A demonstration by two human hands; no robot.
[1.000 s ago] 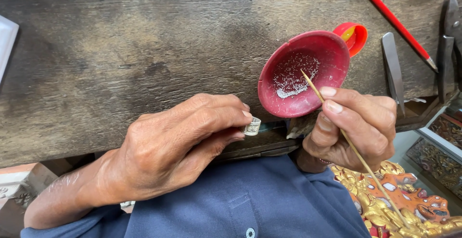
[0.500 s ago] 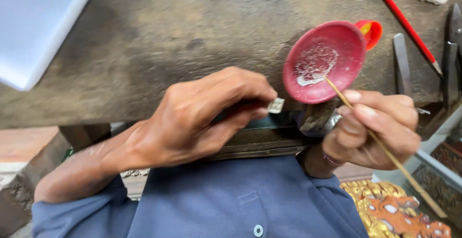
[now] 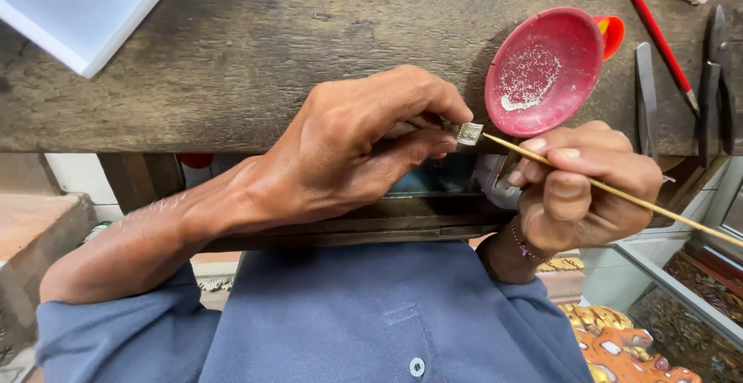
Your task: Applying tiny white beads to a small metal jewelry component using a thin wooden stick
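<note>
Silver piece point(image 3: 469, 132), at seven o'clock from the red dish point(image 3: 542, 70), looks tiny, rigid and light, easily dropped. We pinch its edges with our left hand point(image 3: 364, 147), fingertips closed; our right hand point(image 3: 584, 186) grips a thin stick point(image 3: 619, 193), tip touching it.

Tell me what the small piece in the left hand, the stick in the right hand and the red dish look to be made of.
The small piece pinched in the left hand looks like silvery metal: grey, shiny, patterned. The stick in the right hand seems bamboo or wood: pale tan, matte, thin. The red dish is probably plastic, smooth and evenly coloured, with whitish grains inside. The bench is worn dark wood, its grain visible.
</note>
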